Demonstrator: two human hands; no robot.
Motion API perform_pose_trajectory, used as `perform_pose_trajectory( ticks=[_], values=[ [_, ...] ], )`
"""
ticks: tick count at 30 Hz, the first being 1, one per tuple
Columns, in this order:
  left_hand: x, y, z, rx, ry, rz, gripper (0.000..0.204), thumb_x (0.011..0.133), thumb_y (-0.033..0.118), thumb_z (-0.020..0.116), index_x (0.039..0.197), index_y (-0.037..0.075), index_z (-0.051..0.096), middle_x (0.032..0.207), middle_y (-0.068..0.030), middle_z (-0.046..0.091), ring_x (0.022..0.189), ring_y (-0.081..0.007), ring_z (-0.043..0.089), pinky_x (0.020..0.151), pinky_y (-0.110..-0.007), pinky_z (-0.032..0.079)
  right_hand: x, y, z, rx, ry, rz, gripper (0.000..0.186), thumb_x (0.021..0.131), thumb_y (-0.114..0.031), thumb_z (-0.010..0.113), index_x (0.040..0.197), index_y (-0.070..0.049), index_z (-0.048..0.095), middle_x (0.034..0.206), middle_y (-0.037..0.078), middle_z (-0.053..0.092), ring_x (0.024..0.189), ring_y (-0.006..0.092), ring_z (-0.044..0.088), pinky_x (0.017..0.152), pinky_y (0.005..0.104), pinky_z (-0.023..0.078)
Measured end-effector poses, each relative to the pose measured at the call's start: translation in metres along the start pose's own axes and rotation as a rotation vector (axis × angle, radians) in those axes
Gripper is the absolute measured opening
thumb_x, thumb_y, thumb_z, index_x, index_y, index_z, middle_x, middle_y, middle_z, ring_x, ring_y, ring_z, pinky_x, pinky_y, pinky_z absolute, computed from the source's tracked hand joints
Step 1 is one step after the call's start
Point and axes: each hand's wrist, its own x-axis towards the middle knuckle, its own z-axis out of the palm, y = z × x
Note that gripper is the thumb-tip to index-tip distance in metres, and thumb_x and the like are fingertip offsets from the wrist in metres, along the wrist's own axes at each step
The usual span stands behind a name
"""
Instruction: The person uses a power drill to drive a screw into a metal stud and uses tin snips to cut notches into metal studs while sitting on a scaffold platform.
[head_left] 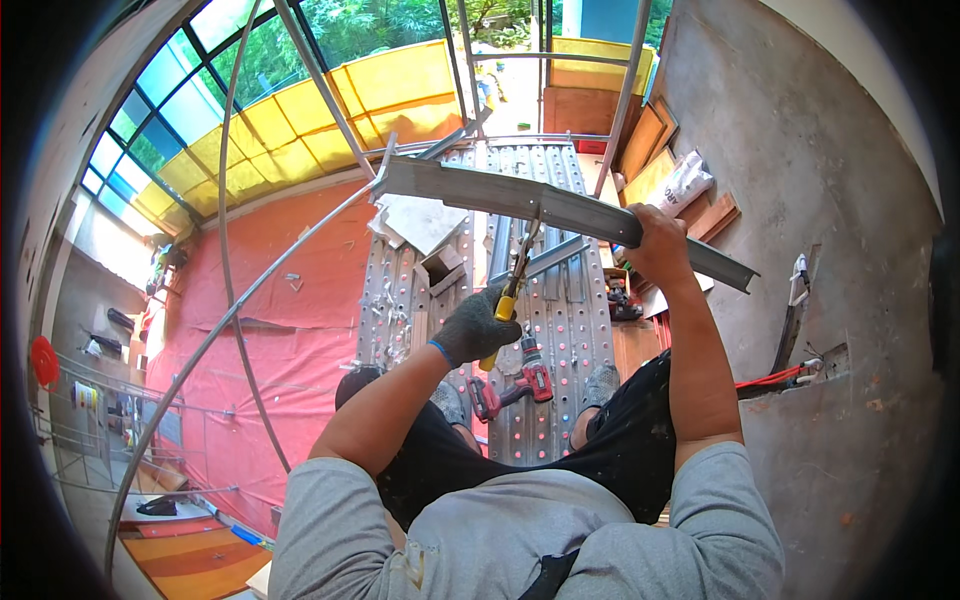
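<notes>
A long grey metal channel [470, 188] stretches across in front of me, bent partway along. My right hand [658, 243], bare, is closed round its right part. My left hand [472, 325], in a dark glove, grips tin snips [506, 304] by the yellow handles. The snips point up and away from me, with their jaws at the channel's near edge. From here I cannot see how deep the jaws sit. A red and black cordless drill [518, 386] lies between my feet, below the snips.
I am on a platform of perforated metal planks [590, 340] with scaffold poles [622, 95] round it. Board offcuts [420, 222] and metal strips lie on it. Pink sheeting [265, 300] covers the floor at left. A concrete wall [830, 180] with red cables [775, 378] rises at right.
</notes>
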Motion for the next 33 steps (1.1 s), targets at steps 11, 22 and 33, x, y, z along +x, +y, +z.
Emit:
perform_pose_trajectory(
  ticks=[11,22,33],
  values=[
    [0.008,-0.024,-0.008,0.107,0.028,-0.04,0.048,0.081,0.035,0.077,0.114,0.003,0.063,0.102,-0.0141,0.068,0.097,-0.0287,0.067,0.088,-0.041,0.051,0.002,-0.019,0.009,0.029,0.018,0.018,0.049,0.069,-0.013,0.076,0.117,-0.011,0.065,0.11,0.011,0.071,0.107,0.0351,0.067,0.09,0.0487,0.046],
    [0.002,-0.041,-0.021,-0.01,0.049,-0.078,0.054,0.08,0.043,0.079,0.113,0.003,0.065,0.099,-0.0151,0.069,0.088,-0.0289,0.067,0.083,-0.041,0.052,0.006,-0.03,0.022,0.125,0.04,-0.036,0.03,0.077,-0.018,0.072,0.106,-0.008,0.067,0.103,0.015,0.071,0.1,0.0366,0.068,0.084,0.0486,0.054],
    [-0.01,-0.019,-0.04,0.195,0.188,-0.153,0.038,0.073,0.036,0.073,0.1,0.009,0.08,0.094,-0.0209,0.076,0.088,-0.0364,0.074,0.079,-0.045,0.058,0.007,-0.018,0.086,0.171,0.067,0.015,0.049,0.075,-0.013,0.078,0.119,0.003,0.063,0.107,0.025,0.07,0.1,0.0459,0.068,0.089,0.0502,0.053]
  ],
)
